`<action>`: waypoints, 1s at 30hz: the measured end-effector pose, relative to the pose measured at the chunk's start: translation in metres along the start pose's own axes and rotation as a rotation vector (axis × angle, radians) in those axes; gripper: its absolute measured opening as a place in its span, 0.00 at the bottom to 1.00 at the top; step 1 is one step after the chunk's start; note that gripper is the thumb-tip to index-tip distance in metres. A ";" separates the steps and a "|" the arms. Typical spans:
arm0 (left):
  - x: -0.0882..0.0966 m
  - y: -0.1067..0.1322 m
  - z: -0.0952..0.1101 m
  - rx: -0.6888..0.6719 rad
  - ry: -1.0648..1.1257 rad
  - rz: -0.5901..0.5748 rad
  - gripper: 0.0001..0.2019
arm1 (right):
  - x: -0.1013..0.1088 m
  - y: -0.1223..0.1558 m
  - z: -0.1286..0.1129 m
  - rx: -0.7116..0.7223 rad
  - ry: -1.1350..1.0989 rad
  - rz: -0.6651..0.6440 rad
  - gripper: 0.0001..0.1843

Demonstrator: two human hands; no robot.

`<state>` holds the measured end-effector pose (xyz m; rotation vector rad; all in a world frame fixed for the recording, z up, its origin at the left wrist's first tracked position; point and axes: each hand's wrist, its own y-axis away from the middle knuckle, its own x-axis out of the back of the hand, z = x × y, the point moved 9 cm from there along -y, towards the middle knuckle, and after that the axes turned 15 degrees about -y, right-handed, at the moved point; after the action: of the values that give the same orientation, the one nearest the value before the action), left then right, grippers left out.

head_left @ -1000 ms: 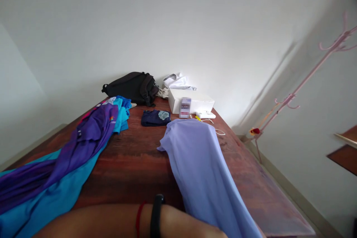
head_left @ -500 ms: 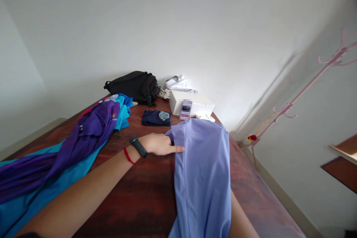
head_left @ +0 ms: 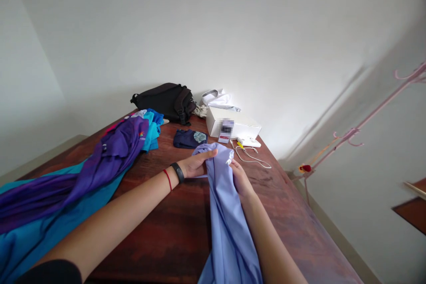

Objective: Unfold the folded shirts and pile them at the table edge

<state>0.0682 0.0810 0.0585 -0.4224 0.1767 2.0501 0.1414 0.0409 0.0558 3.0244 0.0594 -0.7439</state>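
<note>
A light blue-violet garment hangs bunched between my two hands over the wooden table, its lower part running down out of view. My left hand grips its upper left edge, thumb laid across the cloth and fingers tucked behind it. On the other side my right hand pinches the upper right edge, close to a small white patch on the fabric. A folded navy cloth item with a pale round print lies just beyond my left hand.
Purple and turquoise clothes are heaped along the left of the table. At the back are a black bag, a white box with a card leaning on it, and a white cable. A pink coat rack stands right.
The garment's top has been gathered narrower and lower. My right hand, hidden behind the cloth before, now shows at its right edge. The white cable has come into sight.
</note>
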 end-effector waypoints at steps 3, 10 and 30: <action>0.003 0.001 0.016 -0.063 0.043 -0.010 0.27 | 0.002 0.000 0.010 0.016 -0.138 0.079 0.18; 0.015 0.009 0.052 -0.209 0.128 0.045 0.25 | -0.032 0.007 0.042 -0.029 -0.202 -0.063 0.36; 0.144 0.085 0.149 -0.445 0.427 0.490 0.19 | -0.108 0.086 0.121 -0.684 0.370 -0.975 0.27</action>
<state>-0.1027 0.2013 0.1395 -1.1933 0.0809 2.4551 -0.0070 -0.0521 0.0001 2.2712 1.4954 -0.0718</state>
